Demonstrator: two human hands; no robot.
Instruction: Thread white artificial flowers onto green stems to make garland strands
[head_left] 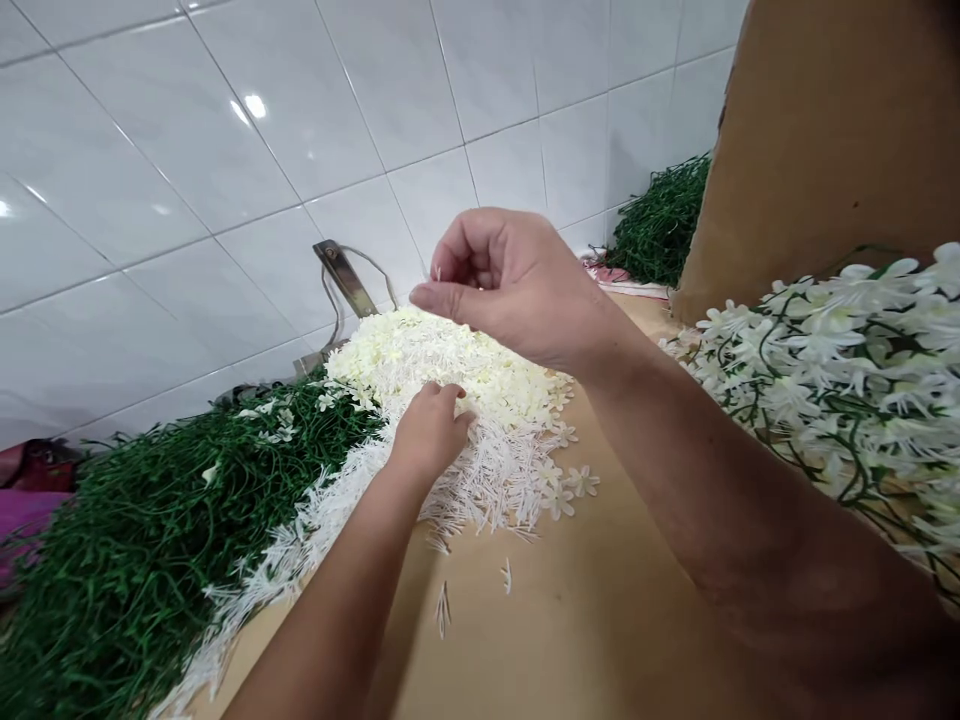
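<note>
My left hand [431,430] reaches low over the loose white plastic flower stamens [487,470], its thumb and forefinger a little apart and the other fingers mostly hidden. Higher up, in front of the tiled wall, my right hand [510,285] is closed in a pinch. A tiny pale tip shows at those fingertips, too small to name. Behind the stamens, and partly hidden by my hands, lies a heap of pale yellow-white artificial flower heads [517,385]. A few single white blossoms [556,497] rest at its near right edge.
Green plastic stems [172,520] form a big pile on the left, with more stems [660,220] at the back right. Finished-looking white flower sprays [832,370] lie on the right beside a cardboard panel [832,130]. A metal strip [345,278] leans near the tiled wall [360,100].
</note>
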